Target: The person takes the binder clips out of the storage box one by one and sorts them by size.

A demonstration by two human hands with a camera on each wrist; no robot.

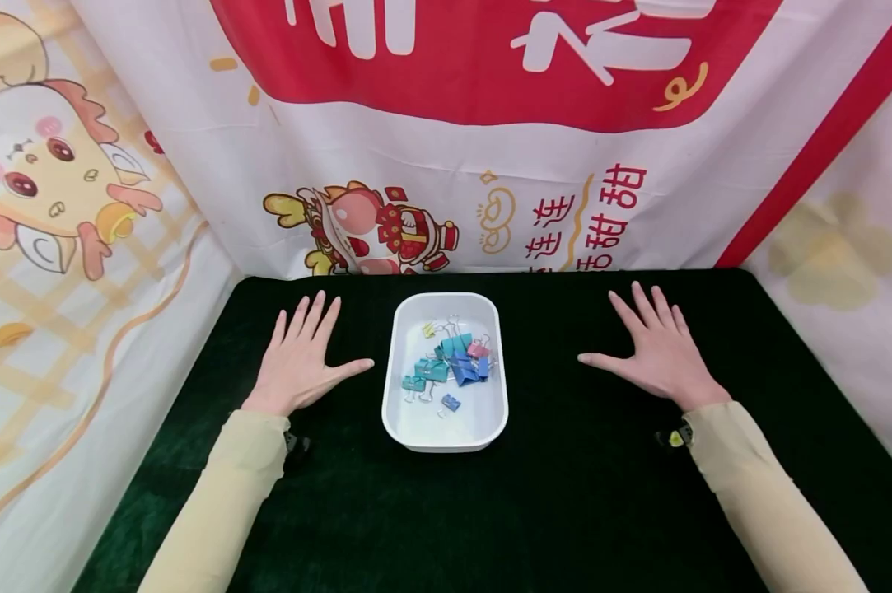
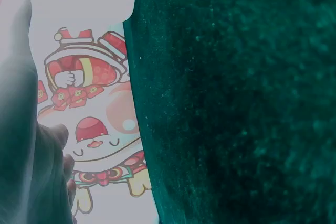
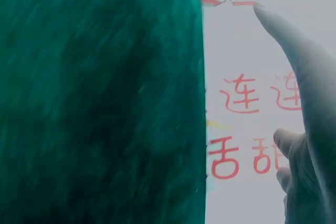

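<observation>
White tray (image 1: 483, 420) w/ binder clips, approx. centre of the dark green cloth (image 1: 446, 527), between the hands; L thumb tip just beside its wall, R thumb well apart.

Clips lie inside, mostly heaped mid-tray: large teal clip (image 1: 456, 343), mid-size teal clip (image 1: 431, 370), small teal clip (image 1: 413, 384), pink clip (image 1: 478, 350), large blue clip (image 1: 464, 369), w/ a narrower blue clip (image 1: 483, 368) beside it. Yellow clip (image 1: 428, 330) lies toward the far end; small blue clip (image 1: 450, 403) sits apart, toward the near end.

L hand (image 1: 295, 362) and R hand (image 1: 662, 354): fingers straight and spread, backs up, neither gripping anything. Wrist views show cloth, backdrop (image 1: 460, 140) and part of each hand; no clips.

Risks (judged): wire handles overlap, so lifting one clip may drag its neighbours; tray looks light, so a bump from L thumb could shift it; a dropped blue clip would be hard to spot on dark cloth.

Count: 1 tray; min. 8 clips, i.e. 3 teal, 3 blue, 1 pink, 1 yellow (heap may hide more, can't tell); 2 hands; 2 cream sleeves (image 1: 749, 469).
</observation>
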